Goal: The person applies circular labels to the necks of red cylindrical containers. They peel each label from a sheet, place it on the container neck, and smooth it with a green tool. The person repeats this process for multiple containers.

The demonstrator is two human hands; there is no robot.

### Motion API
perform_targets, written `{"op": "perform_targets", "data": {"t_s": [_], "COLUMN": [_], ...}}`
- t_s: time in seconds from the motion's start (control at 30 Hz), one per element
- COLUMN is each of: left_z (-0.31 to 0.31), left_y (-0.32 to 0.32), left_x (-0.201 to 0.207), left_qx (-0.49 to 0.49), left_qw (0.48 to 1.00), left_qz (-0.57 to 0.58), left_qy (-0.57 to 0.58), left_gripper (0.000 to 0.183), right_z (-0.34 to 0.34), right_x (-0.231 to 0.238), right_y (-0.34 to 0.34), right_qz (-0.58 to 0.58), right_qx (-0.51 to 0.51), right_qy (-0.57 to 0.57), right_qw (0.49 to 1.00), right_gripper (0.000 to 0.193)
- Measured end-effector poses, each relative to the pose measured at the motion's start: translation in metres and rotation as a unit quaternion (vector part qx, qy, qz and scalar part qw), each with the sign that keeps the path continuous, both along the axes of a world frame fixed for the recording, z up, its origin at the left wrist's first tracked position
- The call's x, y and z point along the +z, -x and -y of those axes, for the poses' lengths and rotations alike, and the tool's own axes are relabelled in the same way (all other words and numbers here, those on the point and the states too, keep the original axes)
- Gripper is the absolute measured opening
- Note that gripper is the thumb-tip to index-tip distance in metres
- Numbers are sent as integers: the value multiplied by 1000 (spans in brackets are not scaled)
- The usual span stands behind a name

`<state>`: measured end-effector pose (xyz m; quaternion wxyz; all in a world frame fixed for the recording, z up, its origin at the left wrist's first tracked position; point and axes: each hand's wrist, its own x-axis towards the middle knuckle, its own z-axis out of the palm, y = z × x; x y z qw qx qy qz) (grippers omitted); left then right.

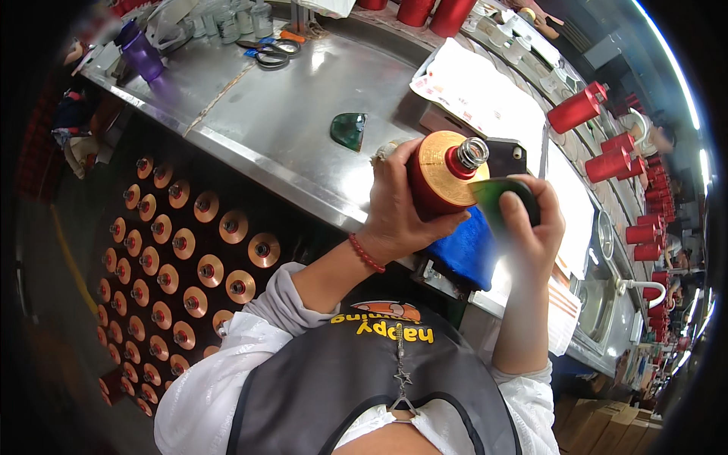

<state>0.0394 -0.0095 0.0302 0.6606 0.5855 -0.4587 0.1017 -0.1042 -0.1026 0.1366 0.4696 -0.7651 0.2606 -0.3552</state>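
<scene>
My left hand (394, 201) is wrapped round a red bottle (438, 171) with a gold shoulder and a clear threaded glass neck. The bottle is tilted, its neck toward the upper right. In my right hand (537, 224), pinched between thumb and fingers, is a flat green translucent piece (489, 197) that looks like a scraper. Its edge lies at the gold shoulder beside the neck; whether it touches cannot be made out. A similar dark green piece (349, 131) rests on the metal table.
Scissors (274, 54) and a purple cup (142, 51) are on the metal table (250, 121). A phone (506, 157) and blue cloth (464, 250) lie near the bottle. Several gold-shouldered bottles (195, 302) stand at lower left; red bottles (576, 108) line the right, near a sink (599, 307).
</scene>
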Motion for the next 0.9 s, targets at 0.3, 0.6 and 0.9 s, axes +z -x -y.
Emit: {"op": "perform_targets", "data": {"t_s": [0.3,0.6,0.9], "left_z": [2,3,1], "left_y": [-12,-12,-42], "left_x": [-4,-14,-22], "left_qx": [-43,-96,-217], "left_qw": [999,994,975], "left_qz": [13,-54,-24], "left_qy": [-2,2,-38], "left_gripper": [100,100,114], "right_z": [65,114,120], "right_x": [6,27,3], "right_y": [-31,-126,-109], "right_qz": [-73,-178,-32], "right_qx": [115,413,234], "right_qy": [-24,-78,-15], "right_qw": [990,890,971], "right_gripper": [29,34,29]}}
